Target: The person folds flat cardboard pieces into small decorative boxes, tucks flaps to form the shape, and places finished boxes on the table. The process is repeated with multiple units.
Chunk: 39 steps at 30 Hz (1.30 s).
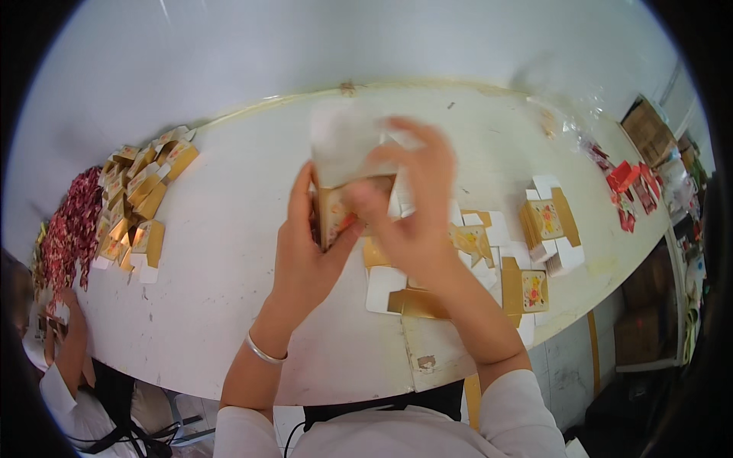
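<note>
Table (229, 328), white and broad, fills most of the view. Gold-and-white cartons (420, 307), some flattened, lie right of centre. The left hand (309, 259) is clamped round one small gold carton (334, 209) held over the table's middle, fingers along its left side, thumb on its front. The right hand (421, 229) is blurred, beside and over it; whether it grips cannot be told. A white flap (342, 145) stands up from the carton's top. The carton looks light, springy, easily creased, perhaps slick; best held by its sides near the folds.

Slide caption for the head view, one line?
Left hand holds a printed box, right hand blurred in front, above a white table.
</note>
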### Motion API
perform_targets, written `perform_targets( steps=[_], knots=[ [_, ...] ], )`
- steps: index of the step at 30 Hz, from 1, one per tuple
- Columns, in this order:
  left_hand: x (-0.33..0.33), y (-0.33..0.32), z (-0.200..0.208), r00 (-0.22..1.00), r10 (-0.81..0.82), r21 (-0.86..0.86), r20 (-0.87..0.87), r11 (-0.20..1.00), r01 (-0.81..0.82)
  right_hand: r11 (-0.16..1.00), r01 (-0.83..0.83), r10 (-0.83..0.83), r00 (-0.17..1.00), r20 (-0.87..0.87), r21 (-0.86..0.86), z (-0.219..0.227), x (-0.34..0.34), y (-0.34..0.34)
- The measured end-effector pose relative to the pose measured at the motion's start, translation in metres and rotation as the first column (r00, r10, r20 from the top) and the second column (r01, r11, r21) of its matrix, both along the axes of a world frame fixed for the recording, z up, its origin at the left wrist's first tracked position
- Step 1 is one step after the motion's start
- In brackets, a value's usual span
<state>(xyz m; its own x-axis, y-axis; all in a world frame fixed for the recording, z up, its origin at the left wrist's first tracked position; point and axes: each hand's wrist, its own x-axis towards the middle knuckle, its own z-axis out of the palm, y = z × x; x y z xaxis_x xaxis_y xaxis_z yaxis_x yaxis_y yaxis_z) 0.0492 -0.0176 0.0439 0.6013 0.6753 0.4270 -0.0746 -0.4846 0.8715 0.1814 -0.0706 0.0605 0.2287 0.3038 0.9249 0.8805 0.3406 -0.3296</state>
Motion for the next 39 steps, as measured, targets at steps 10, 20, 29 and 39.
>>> perform_targets(
  steps=[10,20,29,39],
  knots=[
    [-0.004,0.011,-0.004,0.949,-0.24,-0.058,0.203,0.965,0.256,0.529,-0.772,0.234,-0.267,-0.935,0.353,0.006,-0.008,-0.001],
    [-0.016,0.011,0.005,0.965,-0.224,-0.165,0.135,0.956,0.244,0.498,-0.787,0.391,-0.171,-0.904,0.364,-0.007,-0.007,0.001],
    [-0.016,0.004,0.021,0.939,-0.141,-0.214,0.313,0.953,0.215,0.435,-0.897,0.755,0.317,-0.574,0.077,-0.007,0.004,0.001],
    [-0.016,0.005,0.018,0.969,-0.169,-0.136,0.18,0.971,0.195,0.527,-0.849,0.547,0.3,-0.781,0.044,0.007,0.0,-0.009]
  ],
)
